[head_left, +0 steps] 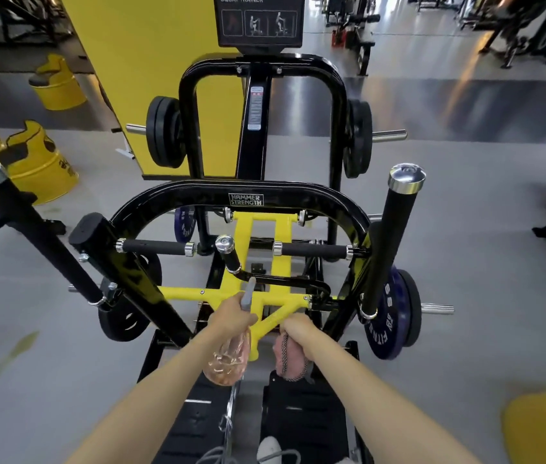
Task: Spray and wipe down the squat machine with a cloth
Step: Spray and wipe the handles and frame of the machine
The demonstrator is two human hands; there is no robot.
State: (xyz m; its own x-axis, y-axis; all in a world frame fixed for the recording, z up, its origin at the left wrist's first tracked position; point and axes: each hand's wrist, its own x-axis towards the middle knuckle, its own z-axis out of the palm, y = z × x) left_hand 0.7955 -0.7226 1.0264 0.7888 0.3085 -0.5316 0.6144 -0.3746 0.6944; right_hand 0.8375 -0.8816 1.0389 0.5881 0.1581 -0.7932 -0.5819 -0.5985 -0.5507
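**Where things stand around the squat machine**

The squat machine (197,195) stands straight ahead on the floor; its instruction placard (259,20) tops the rear post, behind the arched front bar; weight plates (388,316) hang on pegs at both sides; one long handle (388,242) rises at each end of the arch; low in the middle, the left hand (231,316) holds a spray bottle (229,360) just left of the right hand (298,329), which holds a cloth (290,361) beside a diagonal strut; footplates (301,413) lie beneath both forearms; a pillar (144,61) stands behind the machine to the left, with barrel seats (37,162) further left.
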